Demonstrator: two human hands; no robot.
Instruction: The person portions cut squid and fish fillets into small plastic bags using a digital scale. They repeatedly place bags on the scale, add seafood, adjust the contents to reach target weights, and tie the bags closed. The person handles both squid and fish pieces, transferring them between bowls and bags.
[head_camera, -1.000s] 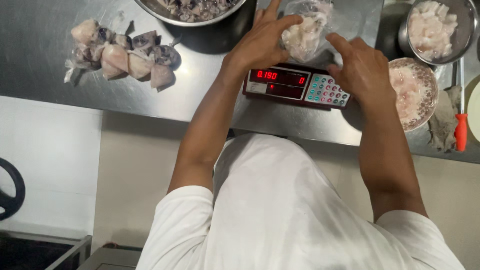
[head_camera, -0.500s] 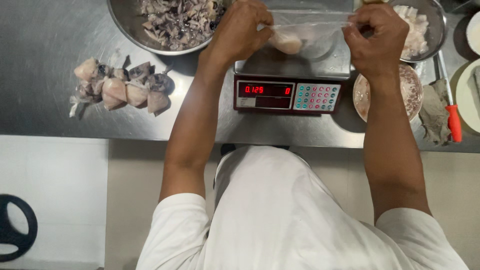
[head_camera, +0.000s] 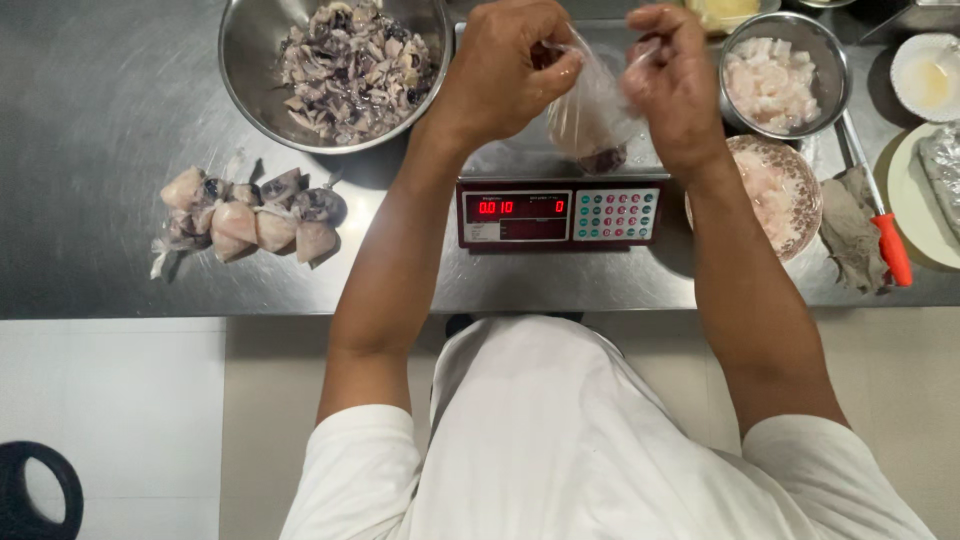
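Above the red-lit scale, both hands' fingers pinching a clear bag, tied pouches leftward

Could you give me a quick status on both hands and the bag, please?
Left hand and right hand both pinch the clear bag open at its top. Bag hangs over the scale, dark pieces at bottom. Nothing in the way.

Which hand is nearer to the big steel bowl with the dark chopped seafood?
The left hand. It is just beside the big steel bowl, at its right rim, pinching the clear plastic bag. The right hand holds the bag's other side, farther from the bowl.
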